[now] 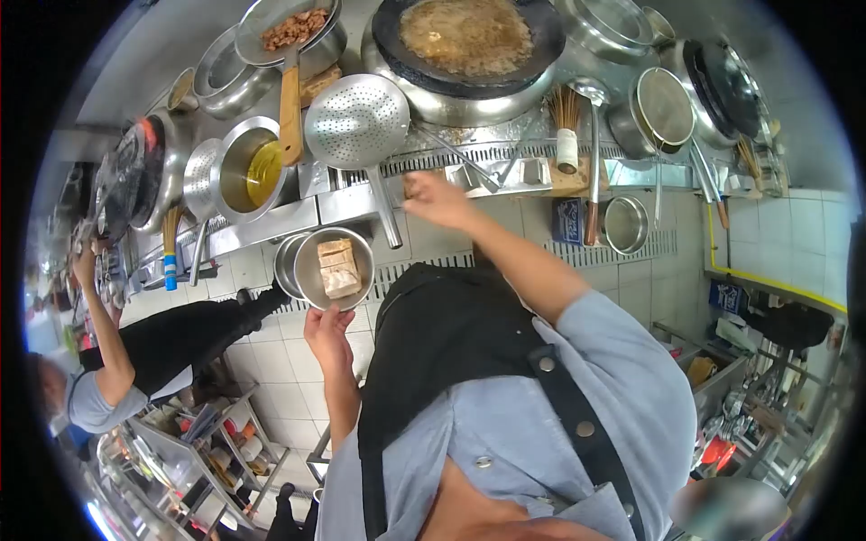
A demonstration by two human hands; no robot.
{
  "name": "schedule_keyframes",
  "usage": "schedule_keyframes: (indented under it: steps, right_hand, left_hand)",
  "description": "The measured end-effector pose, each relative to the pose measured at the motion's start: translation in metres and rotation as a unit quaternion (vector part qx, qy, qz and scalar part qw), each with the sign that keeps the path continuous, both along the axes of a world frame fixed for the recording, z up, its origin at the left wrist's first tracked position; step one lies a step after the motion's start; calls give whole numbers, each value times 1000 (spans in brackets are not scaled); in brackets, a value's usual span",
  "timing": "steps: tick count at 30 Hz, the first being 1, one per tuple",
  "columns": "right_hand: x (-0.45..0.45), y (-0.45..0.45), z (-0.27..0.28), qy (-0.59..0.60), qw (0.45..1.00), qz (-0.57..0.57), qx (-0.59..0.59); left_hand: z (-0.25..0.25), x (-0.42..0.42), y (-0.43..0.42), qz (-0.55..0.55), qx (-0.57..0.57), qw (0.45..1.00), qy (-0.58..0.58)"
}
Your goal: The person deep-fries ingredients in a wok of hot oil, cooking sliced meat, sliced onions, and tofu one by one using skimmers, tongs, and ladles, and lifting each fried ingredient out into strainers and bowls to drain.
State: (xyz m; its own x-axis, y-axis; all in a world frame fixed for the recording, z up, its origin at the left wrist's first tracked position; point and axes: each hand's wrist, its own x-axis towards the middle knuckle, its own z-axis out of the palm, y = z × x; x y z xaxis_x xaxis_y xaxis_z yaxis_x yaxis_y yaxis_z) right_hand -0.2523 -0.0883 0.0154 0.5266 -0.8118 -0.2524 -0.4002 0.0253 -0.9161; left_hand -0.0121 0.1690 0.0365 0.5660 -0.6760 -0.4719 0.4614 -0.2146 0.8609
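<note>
My left hand (330, 338) grips the near edge of a metal bowl (309, 293). Inside the bowl lie several pale, browned-edged blocks that look like tofu (338, 268). My right hand (439, 200) is at the stove's front edge, its fingers loosely curled and apart with nothing visible in them. Just left of its fingertips is the handle of a large perforated skimmer (357, 122), with a small gap between. The skimmer's round head rests on the stove ledge, below and left of a wok (538, 41) of bubbling brownish oil (465, 36).
Left of the skimmer, a wooden-handled strainer (290, 122) holds browned pieces (295, 29) over a pot. A pot of yellow oil (264, 174) stands farther left. A bamboo brush (566, 135) and a ladle (593, 162) lie to the right. Another person (117, 370) works at far left.
</note>
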Motion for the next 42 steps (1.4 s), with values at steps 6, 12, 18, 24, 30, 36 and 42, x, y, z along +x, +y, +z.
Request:
schedule_keyframes:
  steps: [6, 12, 18, 24, 30, 36, 42]
  right_hand:
    - [-244, 3, -30, 276, 863, -318, -279]
    - [-336, 6, -81, 366, 852, -368, -72]
    - [-349, 43, -22, 133, 919, -349, -125]
    - [-332, 55, 124, -157, 953, -232, 114]
    - [-260, 27, 157, -257, 937, -86, 223]
    - [-228, 10, 161, -328, 883, -92, 322]
    - [-221, 2, 164, -404, 832, -120, 360]
  left_hand:
    - [39, -69, -69, -48, -31, 998, 28]
    - [39, -133, -163, -103, -80, 991, 28]
    - [53, -168, -234, -78, -123, 989, 7]
    - [43, -166, -340, -13, -154, 971, -185]
    - [99, -186, -415, -57, -113, 743, -657]
    - [81, -175, -462, -130, -112, 689, -704]
    - [85, -141, -490, -221, 1, 655, -722]
